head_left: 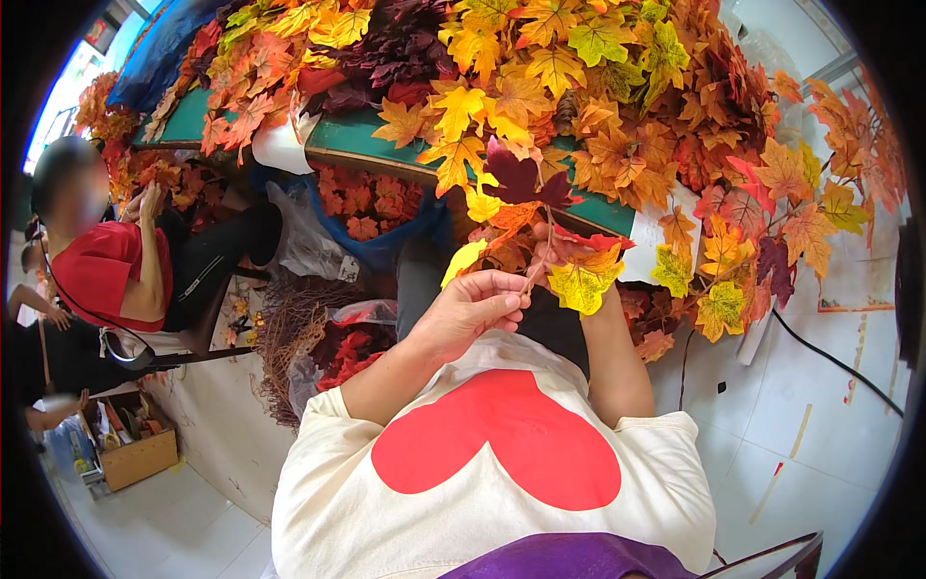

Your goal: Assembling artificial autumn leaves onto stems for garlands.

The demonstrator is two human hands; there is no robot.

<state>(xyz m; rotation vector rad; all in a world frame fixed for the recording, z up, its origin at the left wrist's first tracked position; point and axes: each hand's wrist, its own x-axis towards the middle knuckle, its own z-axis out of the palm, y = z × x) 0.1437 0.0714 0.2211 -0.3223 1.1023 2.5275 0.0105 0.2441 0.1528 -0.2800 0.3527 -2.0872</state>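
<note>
In front of my chest I hold an artificial maple-leaf branch [549,224] with dark red, orange and yellow leaves. My left hand [473,307] is closed, thumb and fingertips pinched on the lower part of its thin brown stem. My right hand [552,259] grips the same branch just to the right. Its fingers are partly hidden behind a yellow leaf [585,280] and a red leaf. A dark red leaf [521,181] stands up at the top of the branch. Beyond my hands, a heap of artificial maple leaves [617,106] covers the green table [371,135].
A bundle of thin brown stems [289,333] and a bag of red leaves [352,352] lie left of my lap. A blue bag [386,246] sits under the table. Leafy branches [772,222] hang at the right. A person in red [116,270] sits at the left, near a cardboard box [140,458].
</note>
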